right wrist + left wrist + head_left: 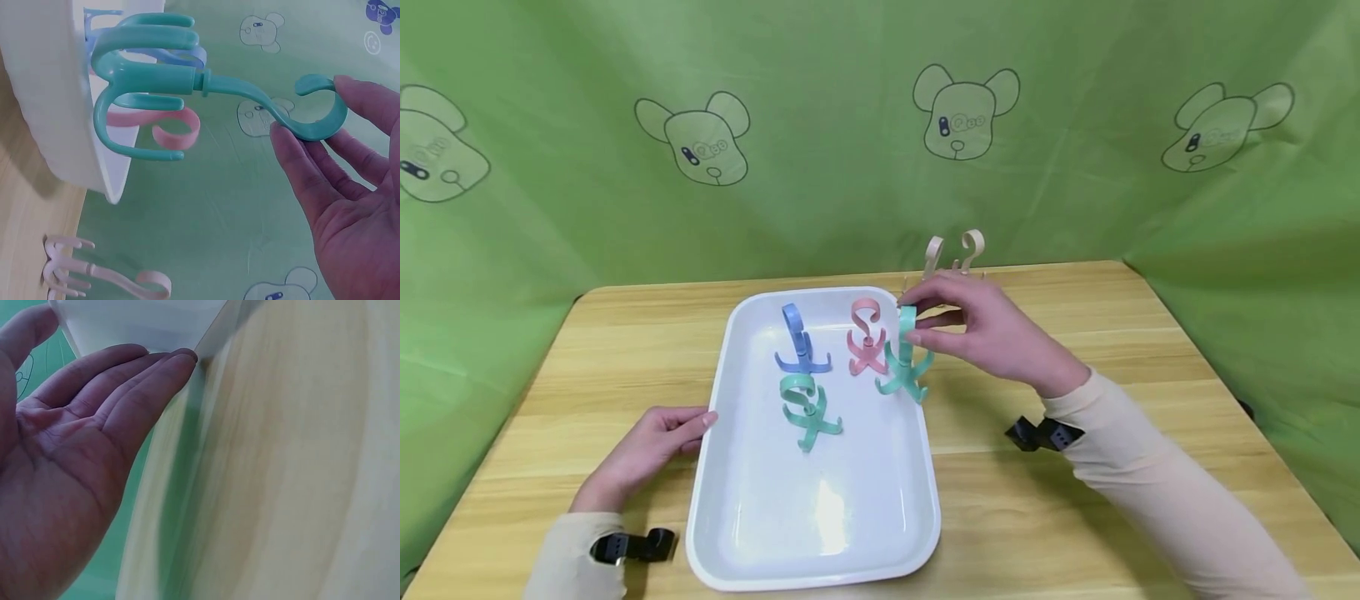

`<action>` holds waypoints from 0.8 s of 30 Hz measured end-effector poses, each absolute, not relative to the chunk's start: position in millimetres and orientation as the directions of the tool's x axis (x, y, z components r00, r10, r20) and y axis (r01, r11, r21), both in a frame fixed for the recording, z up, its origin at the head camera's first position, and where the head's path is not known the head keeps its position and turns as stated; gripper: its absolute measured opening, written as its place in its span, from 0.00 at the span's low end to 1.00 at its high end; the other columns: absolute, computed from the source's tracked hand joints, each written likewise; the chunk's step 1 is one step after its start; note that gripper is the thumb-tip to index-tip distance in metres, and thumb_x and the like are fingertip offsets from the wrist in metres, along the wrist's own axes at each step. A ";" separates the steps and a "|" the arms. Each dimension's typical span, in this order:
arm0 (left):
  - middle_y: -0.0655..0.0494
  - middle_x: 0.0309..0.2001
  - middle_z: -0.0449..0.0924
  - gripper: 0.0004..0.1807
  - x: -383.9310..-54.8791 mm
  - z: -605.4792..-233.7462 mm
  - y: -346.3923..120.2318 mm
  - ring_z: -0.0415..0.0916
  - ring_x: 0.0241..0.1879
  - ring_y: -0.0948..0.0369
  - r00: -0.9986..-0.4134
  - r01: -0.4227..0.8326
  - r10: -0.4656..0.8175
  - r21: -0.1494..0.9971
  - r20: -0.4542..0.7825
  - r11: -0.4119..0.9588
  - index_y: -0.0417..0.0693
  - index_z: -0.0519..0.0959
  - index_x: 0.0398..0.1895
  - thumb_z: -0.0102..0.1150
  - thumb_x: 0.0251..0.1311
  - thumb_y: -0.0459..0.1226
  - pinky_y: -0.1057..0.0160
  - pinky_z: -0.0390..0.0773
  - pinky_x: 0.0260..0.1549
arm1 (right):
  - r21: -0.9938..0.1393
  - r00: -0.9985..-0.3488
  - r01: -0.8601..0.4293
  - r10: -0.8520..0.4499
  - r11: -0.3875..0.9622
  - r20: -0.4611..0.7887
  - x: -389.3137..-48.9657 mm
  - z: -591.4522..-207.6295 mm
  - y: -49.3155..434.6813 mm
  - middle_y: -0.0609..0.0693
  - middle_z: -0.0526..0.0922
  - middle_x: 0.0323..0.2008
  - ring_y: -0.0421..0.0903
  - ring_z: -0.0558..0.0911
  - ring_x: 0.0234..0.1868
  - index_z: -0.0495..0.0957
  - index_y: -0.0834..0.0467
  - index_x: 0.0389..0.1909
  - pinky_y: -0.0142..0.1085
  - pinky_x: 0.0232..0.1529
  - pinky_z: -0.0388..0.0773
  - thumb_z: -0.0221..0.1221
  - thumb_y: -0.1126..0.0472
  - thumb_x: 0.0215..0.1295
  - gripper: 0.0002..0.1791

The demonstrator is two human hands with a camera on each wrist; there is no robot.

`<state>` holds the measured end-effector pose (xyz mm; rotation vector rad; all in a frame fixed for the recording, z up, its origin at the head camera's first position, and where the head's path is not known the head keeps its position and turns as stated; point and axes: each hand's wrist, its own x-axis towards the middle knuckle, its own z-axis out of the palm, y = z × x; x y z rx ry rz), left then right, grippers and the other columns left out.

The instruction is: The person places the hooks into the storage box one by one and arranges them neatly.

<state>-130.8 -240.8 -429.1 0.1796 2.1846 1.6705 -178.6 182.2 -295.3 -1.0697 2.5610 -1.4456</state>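
Observation:
My right hand (977,329) pinches a green multi-prong hanging hook (156,80) by its curved top, thumb on one side and fingers on the other. In the head view this hook overlaps the right rim of a white tray (820,517), prongs down. My left hand (658,442) holds the tray's left edge, thumb at the rim and fingers against its outer side. Inside the tray stand a blue hook (802,354), a pink hook (867,350) and a second green hook (810,412), all with their curved tops up.
Behind my right hand, near the table's back edge, stand two pale hooks, one a pale left hook (934,250) and one a pale right hook (973,243), partly hidden. A wooden table (1037,533) lies under everything. Green cloth (842,192) with bear-head outlines surrounds the back and sides.

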 end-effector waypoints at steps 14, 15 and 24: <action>0.31 0.56 0.74 0.28 -132.8 -427.8 -241.6 0.80 0.50 0.53 -0.915 -0.138 0.331 0.950 -0.230 0.278 0.21 0.67 0.61 0.51 0.74 0.41 0.64 0.78 0.50 | -0.779 -0.714 -0.566 -0.632 0.270 0.300 -177.7 -306.6 158.1 0.47 0.79 0.49 0.42 0.80 0.50 0.80 0.57 0.50 0.36 0.50 0.80 0.68 0.63 0.61 0.16; 0.31 0.56 0.75 0.28 -132.8 -427.8 -241.6 0.81 0.50 0.54 -0.915 -0.137 0.332 0.951 -0.229 0.278 0.21 0.67 0.61 0.51 0.74 0.41 0.64 0.79 0.50 | -0.783 -0.713 -0.563 -0.635 0.264 0.298 -177.3 -307.5 156.3 0.48 0.79 0.49 0.42 0.80 0.49 0.80 0.57 0.50 0.36 0.50 0.80 0.68 0.63 0.61 0.16; 0.30 0.56 0.75 0.27 -132.1 -428.5 -241.1 0.81 0.48 0.58 -0.915 -0.144 0.331 0.952 -0.232 0.268 0.21 0.68 0.60 0.51 0.74 0.41 0.64 0.79 0.49 | -0.805 -0.713 -0.534 -0.650 0.259 0.264 -176.8 -316.9 146.2 0.50 0.78 0.48 0.44 0.81 0.49 0.79 0.61 0.50 0.35 0.48 0.81 0.68 0.65 0.61 0.17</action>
